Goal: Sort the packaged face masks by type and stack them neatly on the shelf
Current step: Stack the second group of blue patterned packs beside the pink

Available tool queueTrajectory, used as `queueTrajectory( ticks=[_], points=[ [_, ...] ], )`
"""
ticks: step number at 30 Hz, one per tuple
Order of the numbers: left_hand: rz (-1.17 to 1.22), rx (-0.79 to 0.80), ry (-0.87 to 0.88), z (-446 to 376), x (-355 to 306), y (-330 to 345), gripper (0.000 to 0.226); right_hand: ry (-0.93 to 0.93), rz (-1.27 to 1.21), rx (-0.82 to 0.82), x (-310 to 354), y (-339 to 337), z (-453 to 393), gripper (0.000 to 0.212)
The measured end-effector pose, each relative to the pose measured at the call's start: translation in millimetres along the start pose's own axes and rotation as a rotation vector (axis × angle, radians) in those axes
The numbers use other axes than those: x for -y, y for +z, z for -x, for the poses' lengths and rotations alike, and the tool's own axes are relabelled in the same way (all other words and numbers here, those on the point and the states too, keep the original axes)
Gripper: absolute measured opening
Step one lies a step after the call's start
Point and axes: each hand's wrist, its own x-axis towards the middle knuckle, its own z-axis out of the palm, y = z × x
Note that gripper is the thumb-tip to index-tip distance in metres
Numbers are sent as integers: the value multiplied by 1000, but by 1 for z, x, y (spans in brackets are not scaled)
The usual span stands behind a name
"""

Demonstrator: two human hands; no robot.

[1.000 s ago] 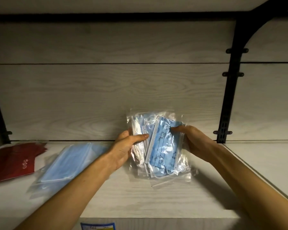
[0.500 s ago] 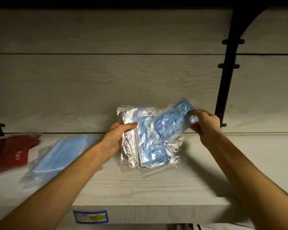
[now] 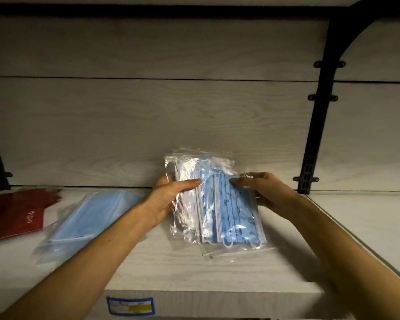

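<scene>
A bundle of clear plastic packets with patterned blue face masks [image 3: 231,211] stands tilted on the pale wooden shelf [image 3: 217,273], leaning toward the back wall. My left hand [image 3: 171,197] grips the bundle's left side, thumb across the front. My right hand [image 3: 263,192] holds the front packet's right edge, thumb on its face. A flat packet of plain light-blue masks [image 3: 88,220] lies on the shelf to the left. Further left lies a red packet [image 3: 16,213].
A black metal upright and bracket [image 3: 314,135] rise at the right, behind my right hand. Another shelf board [image 3: 367,218] continues to the right. A blue and yellow price label [image 3: 129,306] sits on the shelf's front edge.
My right hand had lifted the front packet up and to the right; now it is laid back flat against the front of the bundle. My left hand kept its grip.
</scene>
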Motion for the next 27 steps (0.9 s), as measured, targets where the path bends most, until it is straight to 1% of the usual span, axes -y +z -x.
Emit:
queueTrajectory(
  ticks=[3,5,7,9,11,12,15,16,20,22,25,27],
  points=[
    [-12,0,19,1,1,1,80,-11,-35,7,1,-1,0,16],
    [-25,-19,8,3,-1,3,76,-31,-36,2,1,0,1,11],
    [-7,7,-6,5,-4,5,63,-49,-36,-30,2,1,2,11],
    [33,48,-40,4,-7,6,48,-59,-48,-93,3,2,3,14],
    [51,53,-55,5,-9,6,34,-72,-64,-163,4,1,2,16],
    [53,31,-55,6,-10,7,35,-74,-81,-198,5,0,2,14],
    [81,4,-65,5,-9,6,60,-61,-159,-371,7,-2,1,7],
    [75,-1,-66,5,-10,7,63,-51,-192,-434,9,-4,0,8],
    [51,17,-77,9,-10,8,52,-4,-418,-600,9,-13,1,23],
    [47,8,-92,8,-10,9,50,-7,-521,-645,9,-13,2,23],
    [29,37,-103,10,-11,11,40,-21,-648,-704,11,-7,4,13],
    [0,99,-93,12,-11,13,42,-46,-708,-753,8,-3,1,18]
  ],
)
